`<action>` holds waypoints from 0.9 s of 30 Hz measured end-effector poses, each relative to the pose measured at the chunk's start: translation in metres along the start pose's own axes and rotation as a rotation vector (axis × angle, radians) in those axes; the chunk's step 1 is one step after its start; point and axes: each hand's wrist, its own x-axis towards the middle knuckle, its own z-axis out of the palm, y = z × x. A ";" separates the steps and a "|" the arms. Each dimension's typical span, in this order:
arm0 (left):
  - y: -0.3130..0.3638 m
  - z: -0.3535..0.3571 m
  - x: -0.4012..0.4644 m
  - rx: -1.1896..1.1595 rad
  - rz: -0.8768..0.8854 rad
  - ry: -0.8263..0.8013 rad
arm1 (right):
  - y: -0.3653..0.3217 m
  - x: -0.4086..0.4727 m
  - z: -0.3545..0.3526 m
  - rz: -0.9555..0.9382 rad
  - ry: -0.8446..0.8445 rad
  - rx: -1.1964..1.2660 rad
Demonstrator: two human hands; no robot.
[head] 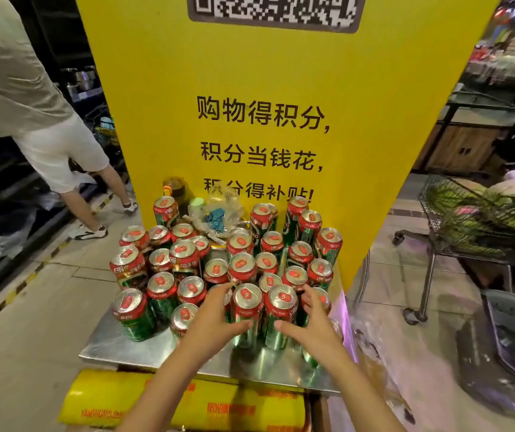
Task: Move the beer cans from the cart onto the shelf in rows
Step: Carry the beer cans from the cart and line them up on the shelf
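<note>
Left hand [215, 316] and right hand [309, 319] cup two upright front cans [262, 310], fingers curled. Cans stand between the palms; grip closure unclear.

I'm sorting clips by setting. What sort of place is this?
Most likely a supermarket: a yellow points sign with a QR code, a shopping cart, and beer cans massed on a metal surface.
</note>
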 end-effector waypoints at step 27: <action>-0.004 -0.002 0.018 0.049 0.207 0.028 | 0.004 0.016 0.010 -0.073 0.137 0.031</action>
